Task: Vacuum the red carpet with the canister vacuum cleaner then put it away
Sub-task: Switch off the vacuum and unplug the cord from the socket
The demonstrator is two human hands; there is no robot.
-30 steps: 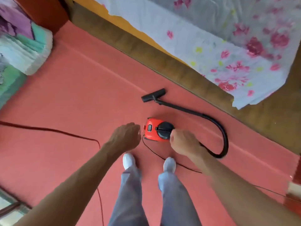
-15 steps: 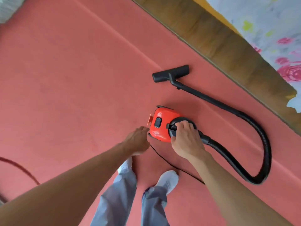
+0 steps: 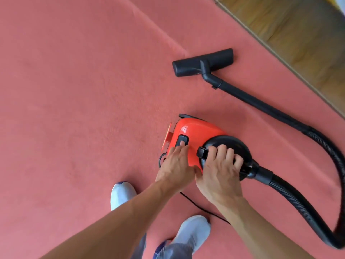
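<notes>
A small red canister vacuum [image 3: 196, 131] sits on the red carpet [image 3: 84, 109] in front of my feet. My right hand [image 3: 218, 172] grips its black carry handle, fingers curled over the round black top. My left hand [image 3: 175, 163] lies on the red body with straight fingers pressing the black switch [image 3: 182, 140]. A black ribbed hose [image 3: 328, 184] loops off to the right and joins a black wand that ends in the floor nozzle [image 3: 203, 62], which lies flat on the carpet beyond the canister.
A thin black power cord [image 3: 203, 208] trails from the canister's rear between my grey shoes [image 3: 121, 195]. A wooden bed frame [image 3: 298, 34] runs along the top right edge of the carpet. Open carpet stretches to the left.
I have bent closer to the canister. My left hand moved from the carpet beside the cord up onto the switch. My right hand stays on the handle.
</notes>
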